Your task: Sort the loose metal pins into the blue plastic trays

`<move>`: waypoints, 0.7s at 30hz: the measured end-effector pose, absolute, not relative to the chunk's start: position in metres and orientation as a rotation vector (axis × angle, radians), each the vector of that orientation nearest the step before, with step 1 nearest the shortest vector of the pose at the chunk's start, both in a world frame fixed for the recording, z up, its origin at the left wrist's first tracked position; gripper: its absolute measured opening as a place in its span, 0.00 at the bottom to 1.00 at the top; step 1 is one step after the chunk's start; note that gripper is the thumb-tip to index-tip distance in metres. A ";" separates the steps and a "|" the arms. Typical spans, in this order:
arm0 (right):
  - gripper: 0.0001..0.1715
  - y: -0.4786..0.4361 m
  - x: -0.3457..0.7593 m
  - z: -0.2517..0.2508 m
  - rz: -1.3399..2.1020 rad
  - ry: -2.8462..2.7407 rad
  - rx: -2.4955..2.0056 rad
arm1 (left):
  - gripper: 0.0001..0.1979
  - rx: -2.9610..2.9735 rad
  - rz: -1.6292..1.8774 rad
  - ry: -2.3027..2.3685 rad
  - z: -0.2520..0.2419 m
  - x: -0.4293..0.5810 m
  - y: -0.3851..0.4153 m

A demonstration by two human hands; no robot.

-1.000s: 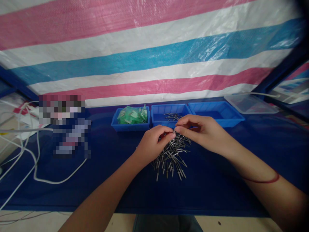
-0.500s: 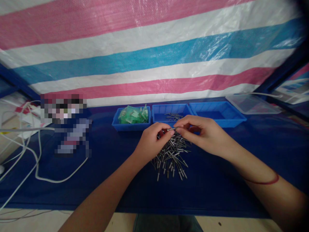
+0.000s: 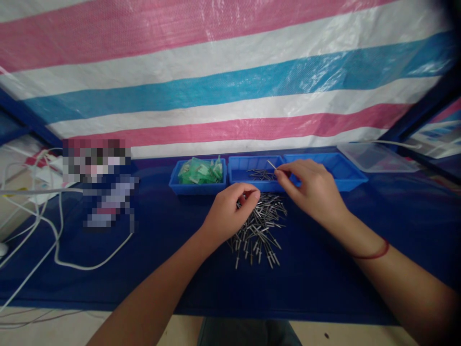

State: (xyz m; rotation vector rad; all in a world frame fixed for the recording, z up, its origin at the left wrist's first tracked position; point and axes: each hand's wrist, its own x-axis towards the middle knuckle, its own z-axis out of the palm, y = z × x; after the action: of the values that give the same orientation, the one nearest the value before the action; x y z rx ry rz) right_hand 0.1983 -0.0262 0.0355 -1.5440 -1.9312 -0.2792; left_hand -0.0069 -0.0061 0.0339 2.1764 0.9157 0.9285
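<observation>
My right hand (image 3: pixel 308 185) pinches a blind rivet (image 3: pixel 271 164) between thumb and forefinger, above the middle blue bin (image 3: pixel 236 166). Several rivets (image 3: pixel 262 175) lie loose inside that bin. My left hand (image 3: pixel 233 206) is closed, thumb and fingertips together, over the near-left side of a pile of blind rivets (image 3: pixel 257 240) on the blue table. Whatever those fingers hold, if anything, is hidden. The pile fans out toward me, in front of the bins.
Green plastic packets (image 3: pixel 201 172) fill the left blue bin (image 3: pixel 175 185). A third blue bin (image 3: pixel 345 180) stands at the right, beside a clear plastic lid (image 3: pixel 374 158). White cables (image 3: pixel 59 240) trail over the table's left side. A striped plastic sheet (image 3: pixel 216 96) hangs behind.
My right hand has moved away from my left, slightly right and forward, carrying the rivet over the middle bin. My left hand has stayed nearly in place over the pile.
</observation>
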 end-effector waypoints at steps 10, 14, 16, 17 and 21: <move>0.15 -0.040 0.206 0.060 0.093 -2.170 -1.625 | 0.09 2.219 0.898 0.897 0.031 -0.007 -0.004; 0.07 -0.039 0.214 0.053 0.387 -2.414 -1.719 | 0.09 2.234 0.875 0.900 0.030 -0.007 -0.003; 0.05 -0.036 0.217 0.047 0.454 -2.454 -1.759 | 0.09 2.241 0.856 0.897 0.030 -0.007 -0.004; 0.05 -0.035 0.218 0.044 0.465 -2.458 -1.786 | 0.09 2.242 0.848 0.896 0.031 -0.007 -0.005; 0.07 -0.033 0.216 0.039 0.471 -2.451 -1.859 | 0.09 2.247 0.823 0.889 0.033 -0.007 -0.008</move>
State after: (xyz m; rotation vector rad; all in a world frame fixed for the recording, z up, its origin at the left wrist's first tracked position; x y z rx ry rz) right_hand 0.2162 -0.0328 0.0393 -1.8586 -2.4513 0.4708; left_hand -0.0071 -0.0076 0.0333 2.2473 0.8894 0.8233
